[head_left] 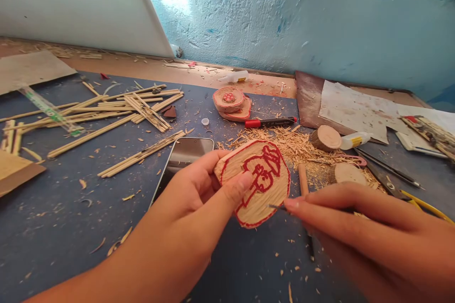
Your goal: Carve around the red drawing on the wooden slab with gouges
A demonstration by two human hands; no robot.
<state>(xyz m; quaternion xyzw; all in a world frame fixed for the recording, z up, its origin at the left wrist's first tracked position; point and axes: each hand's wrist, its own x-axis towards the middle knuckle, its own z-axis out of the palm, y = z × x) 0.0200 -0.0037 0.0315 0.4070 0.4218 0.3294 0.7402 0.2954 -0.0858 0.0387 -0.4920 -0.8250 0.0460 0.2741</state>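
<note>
My left hand point(199, 189) grips a flat wood slice point(254, 182) with a red outline and a red figure drawn on it, thumb pressed on its face. My right hand point(359, 227) is closed in a pinch on a thin carving tool point(279, 207), whose metal tip touches the slice's right edge. Its handle is hidden under my fingers. Both hands hover just above the dark blue table point(64, 218).
A phone point(183, 156) lies under my left hand. Wood shavings point(298, 147), round wood pieces point(325, 138), a red marker point(270, 122), a glue bottle point(355, 140), carved slices point(231, 102) and several bamboo sticks point(117, 113) lie around. Papers point(355, 109) and a blue wall point(302, 28) lie behind.
</note>
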